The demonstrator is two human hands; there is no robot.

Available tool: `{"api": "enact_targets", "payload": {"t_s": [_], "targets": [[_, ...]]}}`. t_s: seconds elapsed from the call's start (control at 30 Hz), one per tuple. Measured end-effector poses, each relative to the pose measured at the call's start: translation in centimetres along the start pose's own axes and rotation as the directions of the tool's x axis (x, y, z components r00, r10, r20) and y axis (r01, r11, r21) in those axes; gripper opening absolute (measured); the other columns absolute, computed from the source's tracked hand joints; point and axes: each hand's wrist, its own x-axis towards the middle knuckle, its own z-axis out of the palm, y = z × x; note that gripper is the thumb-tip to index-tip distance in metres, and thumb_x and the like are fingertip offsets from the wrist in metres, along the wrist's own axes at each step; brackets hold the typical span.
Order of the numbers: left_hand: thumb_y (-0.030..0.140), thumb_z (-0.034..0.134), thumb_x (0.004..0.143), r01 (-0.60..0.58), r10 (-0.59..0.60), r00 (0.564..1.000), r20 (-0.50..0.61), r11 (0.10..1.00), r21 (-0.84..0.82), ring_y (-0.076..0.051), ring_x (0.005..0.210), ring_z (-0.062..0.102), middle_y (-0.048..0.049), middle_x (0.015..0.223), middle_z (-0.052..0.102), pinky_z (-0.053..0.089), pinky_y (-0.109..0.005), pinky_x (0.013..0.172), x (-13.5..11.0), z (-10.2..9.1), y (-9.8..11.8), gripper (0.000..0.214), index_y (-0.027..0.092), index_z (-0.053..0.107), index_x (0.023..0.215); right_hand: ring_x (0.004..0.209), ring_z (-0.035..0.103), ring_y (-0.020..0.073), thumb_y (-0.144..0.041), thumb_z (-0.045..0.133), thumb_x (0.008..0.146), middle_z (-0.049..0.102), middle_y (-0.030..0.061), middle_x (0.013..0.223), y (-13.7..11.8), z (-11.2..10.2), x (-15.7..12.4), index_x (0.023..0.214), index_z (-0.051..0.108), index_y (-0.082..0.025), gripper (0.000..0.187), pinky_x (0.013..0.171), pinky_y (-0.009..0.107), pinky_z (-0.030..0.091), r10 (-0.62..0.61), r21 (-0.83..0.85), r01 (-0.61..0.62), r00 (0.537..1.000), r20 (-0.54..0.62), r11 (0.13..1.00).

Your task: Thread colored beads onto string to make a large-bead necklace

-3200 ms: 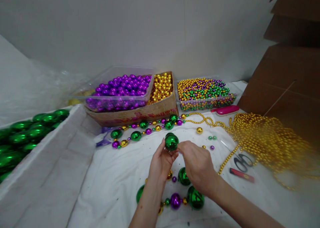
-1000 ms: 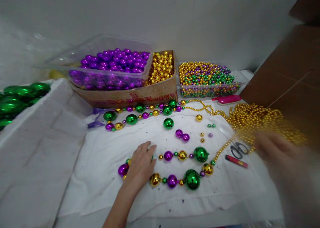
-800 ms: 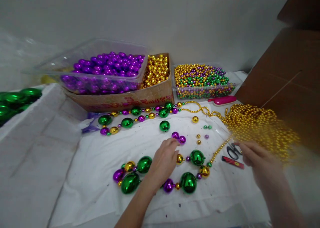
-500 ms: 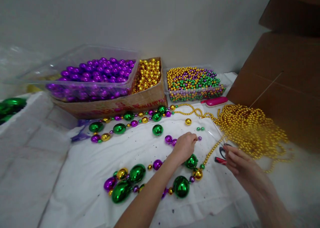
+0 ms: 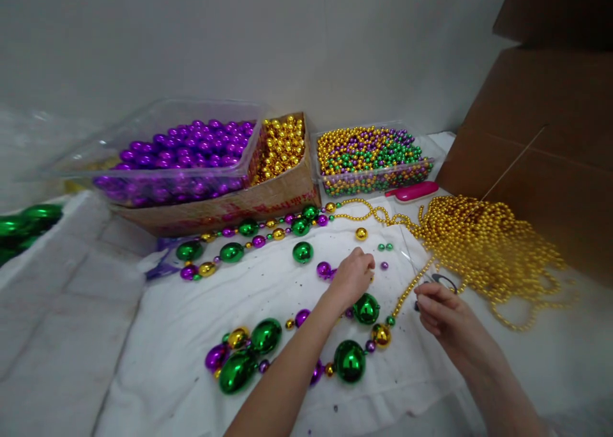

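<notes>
My left hand [image 5: 353, 276] is closed in a pinch just above the white cloth, beside the loose purple beads [image 5: 324, 270]. A speck of gold shows under its fingertips, too small to tell whether they grip it. My right hand [image 5: 439, 308] pinches a thin needle-like wire [image 5: 406, 250] that points up and to the left. Scissors [image 5: 445, 282] with dark handles lie behind its fingers, partly hidden. Below my left forearm, a strung bead necklace [image 5: 349, 361] in green, gold and purple lies looped, with its gold chain running toward the right hand.
A second necklace [image 5: 232, 252] lies along the cardboard box of gold beads [image 5: 282, 144]. Clear tubs hold purple beads [image 5: 191, 144] and small mixed beads [image 5: 373, 156]. Gold bead chains [image 5: 493, 245] are heaped by a large carton [image 5: 536, 162]. A pink-handled tool [image 5: 416, 192] lies behind.
My right hand has shifted slightly left, and more of the scissors' handle shows behind it. My left hand stays low by the purple beads, fingers closed. The view has shifted slightly.
</notes>
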Motion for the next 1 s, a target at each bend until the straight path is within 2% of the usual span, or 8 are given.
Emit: {"api": "enact_targets", "payload": {"t_s": [0.17,0.37,0.43,0.5,0.57,0.67,0.8,1.0], "targets": [[0.007,0.053,0.070,0.017,-0.013,0.999,0.043,0.995,-0.098,-0.018,0.077,0.055,-0.0036,0.077,0.055,0.043,-0.032,0.077,-0.2,0.7,-0.1,0.013,0.016,0.061,0.068,0.047,0.035,0.0049,-0.031,0.079,0.066,0.048,-0.0045,0.061,0.1,0.5,-0.4,0.082,0.068,-0.018,0.023,0.041,0.019,0.023,-0.063,-0.146,0.053,0.996,-0.060,0.988],[0.024,0.049,0.083,0.099,-0.114,0.993,-0.016,0.914,-0.393,-0.016,0.078,0.057,-0.0050,0.086,0.061,0.046,-0.027,0.067,-1.4,-0.5,-1.4,0.023,0.016,0.062,0.100,0.049,0.036,0.0076,-0.041,0.074,0.069,0.048,-0.0037,0.059,0.7,0.5,-0.8,0.081,0.067,-0.017,0.027,0.042,0.020,0.025,-0.098,-0.406,0.067,0.994,-0.056,0.911],[0.029,0.050,0.085,0.125,-0.178,0.984,-0.004,0.705,-0.698,-0.014,0.075,0.059,-0.0056,0.088,0.061,0.045,-0.023,0.061,-2.1,-1.2,-1.8,0.025,0.015,0.061,0.103,0.049,0.038,0.0087,-0.044,0.073,0.068,0.051,-0.0024,0.062,0.9,0.5,-0.9,0.080,0.067,-0.017,0.030,0.042,0.021,0.027,-0.069,-0.476,0.051,0.997,-0.021,0.878],[0.031,0.058,0.082,0.108,-0.232,0.972,0.032,0.321,-0.941,-0.012,0.074,0.059,-0.0045,0.086,0.060,0.045,-0.021,0.061,-2.7,-1.9,-2.2,0.024,0.015,0.063,0.098,0.050,0.039,0.0095,-0.047,0.070,0.070,0.051,-0.0019,0.063,1.1,0.4,-1.1,0.081,0.067,-0.018,0.031,0.042,0.021,0.028,-0.033,-0.532,0.034,0.999,0.011,0.846],[0.029,0.064,0.079,0.078,-0.256,0.964,0.070,0.020,-0.997,-0.010,0.071,0.059,-0.0035,0.081,0.059,0.045,-0.020,0.062,-3.1,-2.3,-2.5,0.022,0.014,0.065,0.094,0.050,0.039,0.0099,-0.048,0.067,0.073,0.050,-0.0019,0.063,1.2,0.4,-1.3,0.082,0.066,-0.019,0.030,0.042,0.021,0.028,-0.003,-0.588,0.025,0.999,0.038,0.808],[0.024,0.063,0.080,0.057,-0.288,0.952,0.108,-0.179,-0.982,-0.011,0.069,0.060,-0.0045,0.077,0.061,0.046,-0.021,0.063,-3.5,-2.5,-3.0,0.016,0.011,0.066,0.091,0.051,0.038,0.0101,-0.045,0.065,0.075,0.051,-0.0016,0.063,1.4,0.7,-1.7,0.080,0.065,-0.019,0.026,0.042,0.021,0.027,-0.052,-0.663,0.082,0.997,0.064,0.744],[0.019,0.059,0.083,0.033,-0.321,0.940,0.115,-0.251,-0.967,-0.012,0.069,0.060,-0.0057,0.076,0.061,0.047,-0.022,0.063,-3.7,-2.3,-3.5,0.014,0.010,0.066,0.090,0.051,0.039,0.0106,-0.039,0.061,0.078,0.052,-0.0010,0.063,1.6,1.2,-2.2,0.076,0.064,-0.019,0.020,0.044,0.023,0.028,-0.163,-0.718,0.211,0.977,0.136,0.663],[0.020,0.057,0.084,0.034,-0.293,0.951,0.096,-0.212,-0.977,-0.012,0.070,0.059,-0.0065,0.075,0.061,0.047,-0.023,0.064,-4.2,-2.2,-3.8,0.018,0.009,0.066,0.095,0.054,0.042,0.0121,-0.036,0.059,0.080,0.054,-0.0001,0.063,1.7,1.5,-2.3,0.076,0.064,-0.019,0.018,0.046,0.023,0.030,-0.181,-0.746,0.249,0.968,0.173,0.618]]}}
